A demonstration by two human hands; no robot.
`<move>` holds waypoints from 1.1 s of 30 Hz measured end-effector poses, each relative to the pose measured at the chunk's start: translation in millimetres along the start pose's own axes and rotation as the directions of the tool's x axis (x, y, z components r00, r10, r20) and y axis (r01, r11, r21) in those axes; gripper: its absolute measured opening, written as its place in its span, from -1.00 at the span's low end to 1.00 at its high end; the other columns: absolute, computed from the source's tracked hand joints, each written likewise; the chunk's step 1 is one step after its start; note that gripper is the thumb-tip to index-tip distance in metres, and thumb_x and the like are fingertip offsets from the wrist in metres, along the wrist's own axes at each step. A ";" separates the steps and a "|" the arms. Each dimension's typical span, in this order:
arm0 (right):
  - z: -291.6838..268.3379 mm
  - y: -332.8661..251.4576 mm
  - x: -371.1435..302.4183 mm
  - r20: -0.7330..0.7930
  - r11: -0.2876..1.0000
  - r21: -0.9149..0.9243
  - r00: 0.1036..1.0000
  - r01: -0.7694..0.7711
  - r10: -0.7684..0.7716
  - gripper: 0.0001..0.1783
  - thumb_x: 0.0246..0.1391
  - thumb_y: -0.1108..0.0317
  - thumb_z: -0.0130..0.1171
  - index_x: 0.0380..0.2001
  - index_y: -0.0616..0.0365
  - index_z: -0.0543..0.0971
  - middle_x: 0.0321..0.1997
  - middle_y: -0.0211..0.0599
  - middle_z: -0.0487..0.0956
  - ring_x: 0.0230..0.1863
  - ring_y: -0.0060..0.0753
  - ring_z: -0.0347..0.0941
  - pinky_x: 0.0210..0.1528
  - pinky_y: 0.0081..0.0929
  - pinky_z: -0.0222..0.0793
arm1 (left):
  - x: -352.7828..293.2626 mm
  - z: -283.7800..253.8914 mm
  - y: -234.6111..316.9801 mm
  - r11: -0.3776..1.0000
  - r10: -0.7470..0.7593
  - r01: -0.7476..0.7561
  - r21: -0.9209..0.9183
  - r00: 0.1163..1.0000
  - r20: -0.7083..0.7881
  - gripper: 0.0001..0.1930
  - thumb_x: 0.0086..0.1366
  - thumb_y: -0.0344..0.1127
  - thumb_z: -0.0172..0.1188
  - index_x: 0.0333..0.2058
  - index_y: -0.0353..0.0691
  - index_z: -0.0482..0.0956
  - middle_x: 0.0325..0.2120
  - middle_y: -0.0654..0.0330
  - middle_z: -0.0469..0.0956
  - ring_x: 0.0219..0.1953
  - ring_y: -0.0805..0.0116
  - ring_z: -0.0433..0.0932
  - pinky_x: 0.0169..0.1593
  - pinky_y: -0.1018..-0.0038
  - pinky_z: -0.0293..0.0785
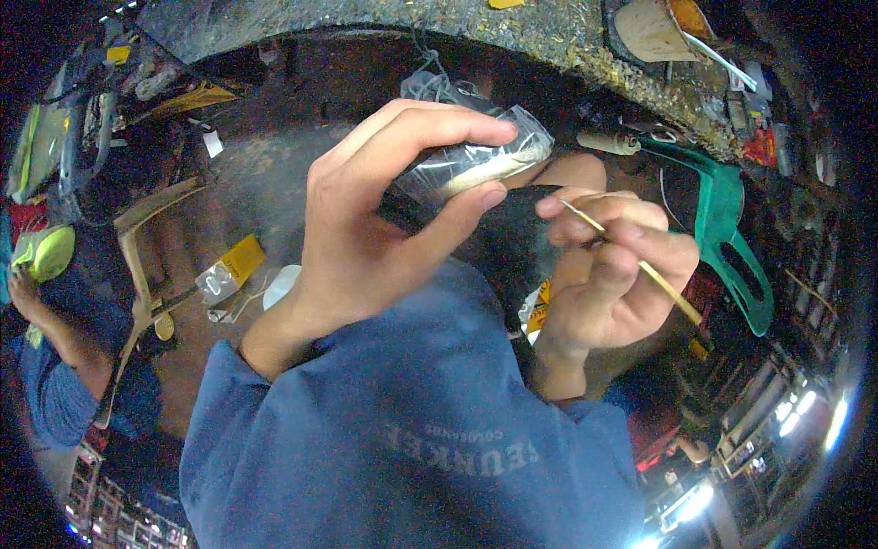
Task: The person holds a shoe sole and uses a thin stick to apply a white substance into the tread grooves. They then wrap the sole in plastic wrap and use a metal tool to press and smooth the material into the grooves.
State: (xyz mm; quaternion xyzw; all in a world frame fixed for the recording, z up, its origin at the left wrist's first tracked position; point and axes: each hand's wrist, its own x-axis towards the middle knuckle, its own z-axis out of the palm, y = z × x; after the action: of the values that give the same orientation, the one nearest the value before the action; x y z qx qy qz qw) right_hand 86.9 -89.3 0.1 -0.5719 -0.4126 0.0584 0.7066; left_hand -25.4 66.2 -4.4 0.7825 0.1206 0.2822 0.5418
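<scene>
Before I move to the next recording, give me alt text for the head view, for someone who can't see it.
A person's left hand grips an item wrapped in clear plastic, while the right hand holds a thin yellowish stick, its tip apart from the item. A green plastic object is to the right; another person's arm shows at far left.

The wrapped piece (517, 163) sits between the fingers (444, 220) of the left hand (361, 210), left of the thin stick (669, 293) in the right hand (636, 279). The table (366, 16) lies beyond both hands, a bucket (647, 35) on its right part. A packet (230, 268) lies left of the left wrist, a co-worker (69, 357) farther left.
</scene>
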 end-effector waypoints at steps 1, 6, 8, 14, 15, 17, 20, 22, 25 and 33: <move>2.4 -1.8 1.3 0.046 0.998 -0.052 0.999 0.019 -0.017 -0.73 0.38 0.21 0.08 -0.10 0.20 0.39 -0.33 0.00 0.55 -0.36 -0.17 0.54 -0.22 -0.14 0.55 | 0.0 -1.3 1.0 1.000 -0.010 0.010 0.007 0.999 0.033 -0.60 0.14 -0.49 0.41 -0.02 -0.32 0.59 -0.08 0.06 0.63 -0.01 0.24 0.61 0.07 0.40 0.50; 9.5 -2.2 1.5 0.156 0.975 -0.194 0.985 0.104 -0.074 -0.77 0.21 0.40 0.21 -0.17 0.30 0.44 -0.24 0.10 0.61 -0.24 -0.04 0.62 -0.05 -0.06 0.57 | -4.4 1.4 4.0 0.927 -0.219 0.217 -0.306 0.975 0.028 -0.37 0.09 -0.57 0.42 0.15 -0.35 0.40 0.07 0.07 0.53 0.09 0.29 0.57 0.15 0.39 0.52; 12.5 -4.3 -2.4 0.133 0.980 -0.169 0.987 0.109 -0.087 -0.77 0.03 0.56 0.32 -0.24 0.33 0.52 -0.26 0.09 0.62 -0.20 -0.01 0.62 -0.02 0.00 0.58 | -5.2 -3.6 0.9 0.948 -0.191 0.209 -0.238 0.977 0.096 -0.29 0.07 -0.60 0.42 0.20 -0.36 0.33 0.12 0.07 0.48 0.13 0.30 0.55 0.18 0.38 0.51; 9.5 -11.2 -9.6 0.162 0.950 -0.248 0.975 0.188 -0.151 -0.82 0.08 0.47 0.33 -0.29 0.30 0.55 -0.29 0.08 0.62 -0.17 -0.05 0.63 0.01 0.09 0.56 | -16.6 -4.6 0.4 0.919 -0.236 0.251 -0.303 0.968 0.088 -0.32 0.05 -0.60 0.44 0.17 -0.37 0.39 0.09 0.06 0.52 0.12 0.30 0.55 0.18 0.38 0.50; 8.0 -11.2 -9.8 0.196 0.945 -0.260 0.969 0.197 -0.148 -0.80 0.15 0.40 0.30 -0.26 0.30 0.54 -0.27 0.08 0.62 -0.17 -0.05 0.63 0.03 0.09 0.55 | -18.1 -4.8 0.3 0.913 -0.246 0.265 -0.311 0.964 0.101 -0.35 0.05 -0.60 0.44 0.15 -0.36 0.42 0.07 0.06 0.55 0.11 0.29 0.56 0.18 0.38 0.50; 8.3 -9.4 -12.3 0.081 0.964 -0.221 0.988 0.149 -0.134 -0.75 0.30 0.29 0.14 -0.16 0.30 0.50 -0.23 0.07 0.63 -0.17 -0.07 0.62 0.04 0.01 0.53 | -19.7 -4.9 -0.6 0.896 -0.259 0.285 -0.340 0.958 0.122 -0.40 0.05 -0.59 0.44 0.10 -0.35 0.48 0.02 0.06 0.59 0.09 0.27 0.57 0.17 0.38 0.49; 13.7 -6.2 -16.1 -0.157 0.980 -0.186 0.987 -0.067 0.037 -0.73 0.39 0.27 0.01 -0.06 0.30 0.46 -0.19 0.05 0.64 -0.19 -0.08 0.62 0.03 -0.09 0.52 | -19.3 -5.8 -3.8 0.955 -0.176 0.183 -0.235 0.983 0.049 -0.58 0.04 -0.47 0.46 -0.07 -0.28 0.63 -0.13 0.10 0.68 -0.05 0.25 0.66 0.05 0.41 0.53; 12.5 -6.5 -13.4 -0.145 0.968 -0.134 0.971 -0.210 0.191 -0.74 0.37 0.30 0.05 -0.05 0.30 0.47 -0.16 0.03 0.64 -0.11 -0.11 0.59 0.06 -0.19 0.47 | -19.3 -8.9 -4.9 0.956 -0.157 0.172 -0.239 0.984 0.080 -0.55 0.05 -0.53 0.45 -0.04 -0.29 0.60 -0.07 0.06 0.65 0.02 0.22 0.61 0.12 0.36 0.48; 11.4 -1.1 -6.9 -0.035 0.953 -0.102 0.958 -0.285 0.283 -0.63 0.21 0.38 0.26 0.02 0.29 0.45 -0.08 0.00 0.62 0.00 -0.19 0.54 0.11 -0.30 0.40 | -18.8 -12.4 -6.9 0.958 -0.116 0.142 -0.248 0.987 0.114 -0.54 0.04 -0.55 0.46 -0.03 -0.30 0.59 -0.04 0.03 0.63 0.06 0.19 0.58 0.16 0.31 0.45; 4.2 1.9 0.2 -0.063 0.948 -0.273 0.987 -0.161 0.150 -0.67 0.34 0.25 0.07 -0.02 0.32 0.49 -0.23 -0.06 0.63 -0.17 -0.24 0.53 0.01 -0.32 0.41 | -20.0 -5.9 -2.6 0.916 -0.221 0.236 -0.325 0.972 0.082 -0.37 0.05 -0.59 0.44 0.13 -0.33 0.44 -0.01 0.05 0.58 0.11 0.22 0.56 0.17 0.35 0.49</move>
State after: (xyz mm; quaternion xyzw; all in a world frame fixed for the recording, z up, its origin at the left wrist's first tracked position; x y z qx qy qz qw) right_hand 85.1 -85.4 -1.4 -0.6970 -0.3556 0.0435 0.6211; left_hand -44.7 61.9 -11.6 0.6662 0.1500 0.2164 0.6977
